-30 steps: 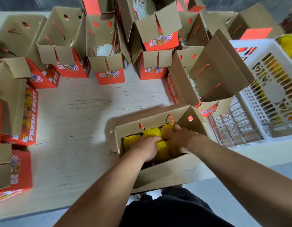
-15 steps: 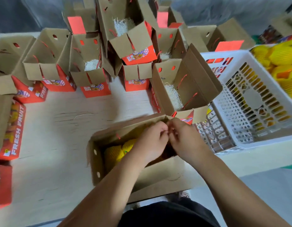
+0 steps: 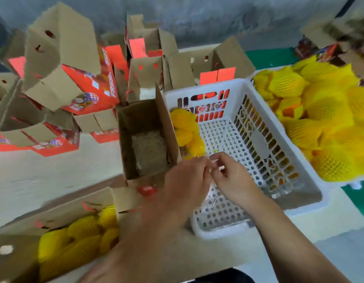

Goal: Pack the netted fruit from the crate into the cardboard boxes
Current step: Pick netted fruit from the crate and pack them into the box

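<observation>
Packed box (image 3: 54, 237) at lower left holds netted fruit (image 3: 79, 237). An open box (image 3: 144, 137) at centre contains only pale shredded filler (image 3: 149, 148). The white crate (image 3: 246, 152) beside it is nearly bare, with a few netted fruit (image 3: 187, 131) against its near-left wall; a second crate (image 3: 319, 123) at right is heaped with them. Left hand (image 3: 187, 180) and right hand (image 3: 232, 178) meet over the white crate's floor, fingertips pinched together; whether either grip clamps anything is too blurred to tell. Half a second earlier both hands were at the packed box's rim; the view now sits further right.
</observation>
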A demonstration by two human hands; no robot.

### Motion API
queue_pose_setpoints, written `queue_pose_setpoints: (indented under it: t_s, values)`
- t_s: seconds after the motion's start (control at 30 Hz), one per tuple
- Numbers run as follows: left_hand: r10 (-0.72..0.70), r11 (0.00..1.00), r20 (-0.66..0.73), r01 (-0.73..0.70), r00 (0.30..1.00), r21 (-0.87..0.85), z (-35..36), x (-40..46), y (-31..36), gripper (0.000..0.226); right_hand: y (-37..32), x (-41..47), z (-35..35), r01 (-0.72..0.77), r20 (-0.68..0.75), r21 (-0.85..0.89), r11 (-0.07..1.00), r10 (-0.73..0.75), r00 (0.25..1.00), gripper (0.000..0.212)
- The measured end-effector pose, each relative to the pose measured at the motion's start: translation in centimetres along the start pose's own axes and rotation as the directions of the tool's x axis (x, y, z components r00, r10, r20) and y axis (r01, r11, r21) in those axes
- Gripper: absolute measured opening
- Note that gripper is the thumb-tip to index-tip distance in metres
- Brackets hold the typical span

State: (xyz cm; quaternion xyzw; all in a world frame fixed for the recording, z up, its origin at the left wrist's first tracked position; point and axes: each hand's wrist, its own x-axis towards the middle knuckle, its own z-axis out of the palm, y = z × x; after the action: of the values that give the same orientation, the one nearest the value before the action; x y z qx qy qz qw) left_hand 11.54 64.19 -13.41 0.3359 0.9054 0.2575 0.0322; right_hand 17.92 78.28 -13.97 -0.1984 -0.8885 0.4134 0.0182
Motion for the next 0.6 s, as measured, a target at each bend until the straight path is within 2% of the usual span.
queue_pose_setpoints:
  t_s: [0.07,0.1,0.17,0.27,0.33,0.43,0.53,0.6]
  values:
    - [0.142,0.969,0.06,-0.151,0.988,0.197,0.3,1.9,0.1,0.022,1.8,3.3,-0.7,-0.04,0.174,-0.138,0.99,0.064,0.983,0.022]
    - [0.157,0.946,0.126,-0.186,0.98,0.265,0.5,2.7,-0.2,0.023,2.2,5.0,-0.7,-0.031,0.233,-0.201,0.979,0.078,0.969,0.026]
    - [0.086,0.912,0.218,-0.165,0.972,0.375,0.8,3.8,-0.7,0.028,2.4,8.6,-0.2,0.017,0.271,-0.221,0.975,0.045,0.962,0.036]
    - [-0.056,0.856,0.273,-0.095,0.96,0.509,1.4,4.7,-0.7,0.031,1.7,14.4,1.8,0.094,0.204,-0.242,0.966,-0.044,0.978,0.063]
    - [-0.166,0.737,0.359,-0.127,0.918,0.664,2.1,5.3,-0.3,0.036,0.9,17.7,3.5,0.141,0.155,-0.283,0.949,-0.1,0.983,0.081]
    - [-0.274,0.624,0.427,-0.178,0.862,0.761,2.2,5.9,0.0,0.038,0.6,20.9,5.7,0.205,0.164,-0.333,0.92,-0.157,0.974,0.08]
    - [-0.291,0.586,0.454,-0.218,0.842,0.78,2.0,5.9,0.3,0.036,1.4,21.8,6.8,0.212,0.057,-0.381,0.9,-0.206,0.977,0.073]
    - [-0.302,0.571,0.466,-0.233,0.832,0.787,1.9,5.9,0.2,0.035,1.6,22.5,7.3,0.289,0.05,-0.402,0.869,-0.294,0.955,0.071]
